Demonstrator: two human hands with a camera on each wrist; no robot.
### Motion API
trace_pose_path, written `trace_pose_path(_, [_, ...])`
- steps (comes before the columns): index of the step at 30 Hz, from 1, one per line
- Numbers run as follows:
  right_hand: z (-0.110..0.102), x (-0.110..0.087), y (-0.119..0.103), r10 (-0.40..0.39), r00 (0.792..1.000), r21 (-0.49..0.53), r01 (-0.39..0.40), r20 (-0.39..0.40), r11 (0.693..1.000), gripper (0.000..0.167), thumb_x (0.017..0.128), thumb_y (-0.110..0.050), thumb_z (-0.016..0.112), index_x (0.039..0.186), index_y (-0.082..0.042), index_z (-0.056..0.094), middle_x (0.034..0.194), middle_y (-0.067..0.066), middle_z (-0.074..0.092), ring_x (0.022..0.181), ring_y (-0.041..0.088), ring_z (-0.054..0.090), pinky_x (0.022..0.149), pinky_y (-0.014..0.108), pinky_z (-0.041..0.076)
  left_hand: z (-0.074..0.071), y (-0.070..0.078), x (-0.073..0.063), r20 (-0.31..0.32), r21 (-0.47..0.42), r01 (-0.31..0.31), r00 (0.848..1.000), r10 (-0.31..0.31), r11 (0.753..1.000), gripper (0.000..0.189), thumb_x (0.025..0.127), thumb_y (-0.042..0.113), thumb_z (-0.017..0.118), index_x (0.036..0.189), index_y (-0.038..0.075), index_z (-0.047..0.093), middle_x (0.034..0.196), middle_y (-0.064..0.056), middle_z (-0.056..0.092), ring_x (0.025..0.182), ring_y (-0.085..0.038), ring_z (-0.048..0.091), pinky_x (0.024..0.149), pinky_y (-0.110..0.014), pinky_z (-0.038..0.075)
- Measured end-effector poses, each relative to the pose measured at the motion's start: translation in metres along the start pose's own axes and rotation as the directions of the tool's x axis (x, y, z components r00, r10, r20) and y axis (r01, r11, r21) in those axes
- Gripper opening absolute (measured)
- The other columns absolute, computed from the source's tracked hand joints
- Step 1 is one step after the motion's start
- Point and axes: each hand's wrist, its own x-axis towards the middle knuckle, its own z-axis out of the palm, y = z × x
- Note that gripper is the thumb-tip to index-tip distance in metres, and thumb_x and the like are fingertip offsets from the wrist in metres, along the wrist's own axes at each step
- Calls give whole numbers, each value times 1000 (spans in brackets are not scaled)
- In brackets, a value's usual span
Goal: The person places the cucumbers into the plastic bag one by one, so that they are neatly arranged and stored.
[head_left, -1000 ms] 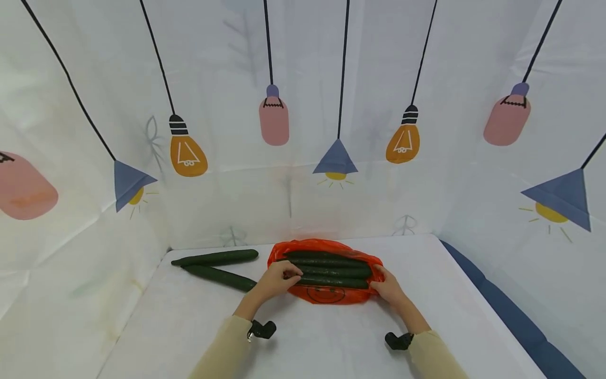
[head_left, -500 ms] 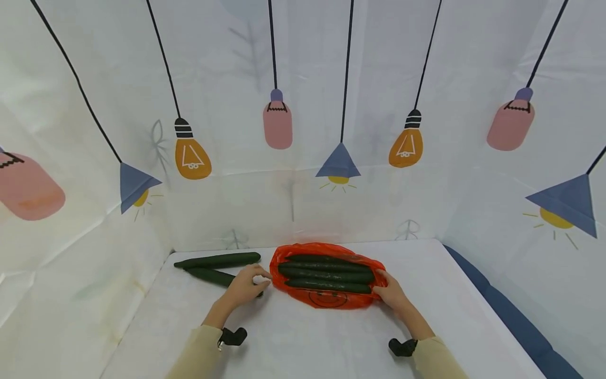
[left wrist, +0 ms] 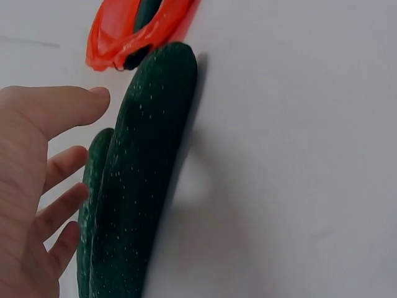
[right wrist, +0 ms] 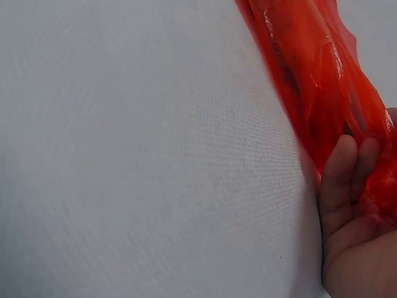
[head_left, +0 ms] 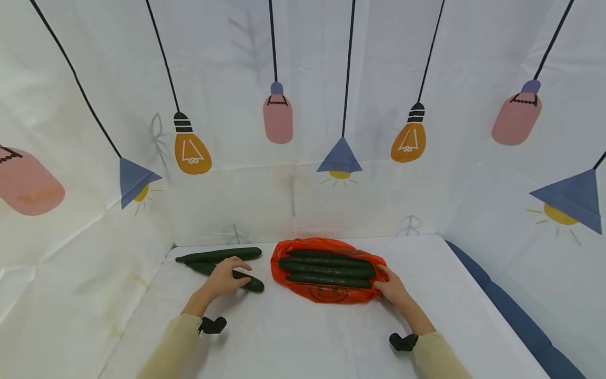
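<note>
My left hand (head_left: 226, 279) is over the nearer of two loose dark green cucumbers (head_left: 254, 285) on the left of the table. In the left wrist view its thumb and fingers are spread beside this cucumber (left wrist: 149, 155), gripping nothing. The other loose cucumber (head_left: 220, 255) lies just behind, the two meeting near their left ends. At the table's middle, a red plastic bag (head_left: 326, 296) with a printed smiley lies with its mouth spread, and several cucumbers (head_left: 326, 269) rest side by side in it. My right hand (head_left: 392, 289) holds the bag's right edge; in the right wrist view its fingers curl against the red plastic (right wrist: 316, 68).
A white cloth covers the table (head_left: 303, 342). White sheets printed with lamps and bulbs form the back wall (head_left: 227, 205) and sides. Along the right table edge runs a dark blue padded surface (head_left: 502, 300).
My left hand has moved left, away from the bag's left side, to above the nearer loose cucumber. The right hand stays at the bag's right edge.
</note>
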Motion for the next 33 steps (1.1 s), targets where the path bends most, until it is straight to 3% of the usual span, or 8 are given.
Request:
trace_pose_path(7, [-3, 3, -8, -18, 1000, -15, 18, 4, 1000, 65, 88, -3, 52, 149, -1, 30, 147, 27, 28, 120, 40, 32, 91, 46, 38, -11, -11, 2, 23, 14, 23, 999, -23, 1000, 37, 82, 24, 80, 115, 11, 70, 108, -6, 62, 105, -29, 58, 87, -51, 46])
trace_pose_path(13, [1, 1, -4, 0, 1000, -6, 0, -6, 1000, 65, 87, -3, 54, 148, -1, 32, 145, 27, 30, 120, 40, 33, 88, 44, 42, -11, -28, -3, 29, 46, 18, 999, -19, 999, 48, 79, 28, 82, 121, 11, 67, 109, -6, 63, 104, -29, 59, 86, -52, 46])
trace_pose_path(24, [3, -4, 0, -11, 1000, 10, 11, -25, 1000, 65, 86, -2, 54, 148, -1, 33, 145, 26, 31, 120, 40, 33, 88, 42, 40, -29, -40, -8, 86, 145, 72, 993, -85, 987, 50, 71, 26, 87, 116, 13, 69, 112, -8, 62, 105, -34, 58, 87, -53, 46])
trace_pose_path(33, [1, -4, 3, -7, 999, 82, 9, -31, 997, 64, 86, 1, 54, 147, -2, 35, 134, 25, 34, 111, 39, 42, 61, 35, 48, -33, -51, -8, 62, 166, 127, 988, -139, 978, 55, 68, 42, 87, 114, 15, 71, 116, -10, 65, 111, -41, 56, 91, -57, 43])
